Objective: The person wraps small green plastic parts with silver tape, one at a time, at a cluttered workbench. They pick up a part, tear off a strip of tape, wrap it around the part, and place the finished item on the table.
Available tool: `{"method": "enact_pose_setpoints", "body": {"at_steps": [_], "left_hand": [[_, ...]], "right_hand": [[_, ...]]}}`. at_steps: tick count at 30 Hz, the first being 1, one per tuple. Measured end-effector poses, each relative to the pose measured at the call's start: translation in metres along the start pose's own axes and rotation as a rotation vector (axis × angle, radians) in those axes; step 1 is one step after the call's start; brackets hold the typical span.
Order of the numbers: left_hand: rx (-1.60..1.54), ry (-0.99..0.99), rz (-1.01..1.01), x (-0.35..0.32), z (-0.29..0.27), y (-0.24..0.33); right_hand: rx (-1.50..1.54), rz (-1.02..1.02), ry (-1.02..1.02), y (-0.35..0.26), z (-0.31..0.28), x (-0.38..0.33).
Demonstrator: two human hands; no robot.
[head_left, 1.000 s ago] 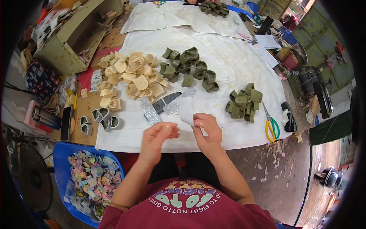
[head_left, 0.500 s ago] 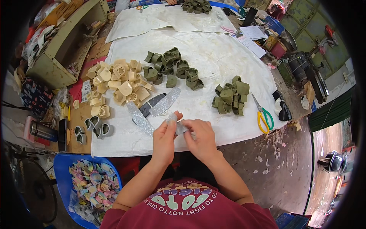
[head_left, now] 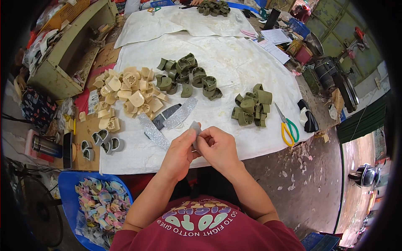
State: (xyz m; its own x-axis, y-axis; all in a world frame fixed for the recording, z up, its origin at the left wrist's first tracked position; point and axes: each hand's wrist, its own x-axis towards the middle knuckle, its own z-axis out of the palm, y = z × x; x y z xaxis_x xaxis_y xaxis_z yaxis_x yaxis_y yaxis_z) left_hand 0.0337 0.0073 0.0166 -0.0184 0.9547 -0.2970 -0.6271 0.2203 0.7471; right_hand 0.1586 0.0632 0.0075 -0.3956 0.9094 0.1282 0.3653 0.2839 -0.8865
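Just above the near edge of the white cloth, my left hand and my right hand meet with bent fingers around a small silver-grey piece. Most of that piece is hidden by the fingers, so I cannot tell its full shape. Beyond my hands lie two curved glittery silver strips on a dark flat object. Left of them is a heap of beige moulded heel-like blocks. Olive-green blocks of similar form stand in one group at the centre and another to the right.
Scissors with yellow and green handles lie near the cloth's right edge. Several grey-covered blocks stand on cardboard at left. Below is a blue basket of colourful scraps. A metal flask and a machine flank the table.
My right hand has closed in on the left, its fingers now bunched at the silver-grey piece. The piece stands more upright and shows less. The strips and block heaps stay put.
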Motion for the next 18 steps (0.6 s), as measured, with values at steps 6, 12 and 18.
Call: {"method": "enact_pose_setpoints", "body": {"at_steps": [6,12,18], "left_hand": [[0.07,0.035,0.047,-0.002,-0.012,-0.002],[-0.01,0.115,0.112,0.0,-0.022,-0.006],[0.148,0.142,0.123,-0.002,-0.031,-0.003]], "right_hand": [[0.522,0.192,-0.102,0.008,-0.003,0.006],[0.384,0.141,-0.053,0.005,0.002,0.009],[0.47,0.105,-0.045,0.016,0.011,0.012]]}}
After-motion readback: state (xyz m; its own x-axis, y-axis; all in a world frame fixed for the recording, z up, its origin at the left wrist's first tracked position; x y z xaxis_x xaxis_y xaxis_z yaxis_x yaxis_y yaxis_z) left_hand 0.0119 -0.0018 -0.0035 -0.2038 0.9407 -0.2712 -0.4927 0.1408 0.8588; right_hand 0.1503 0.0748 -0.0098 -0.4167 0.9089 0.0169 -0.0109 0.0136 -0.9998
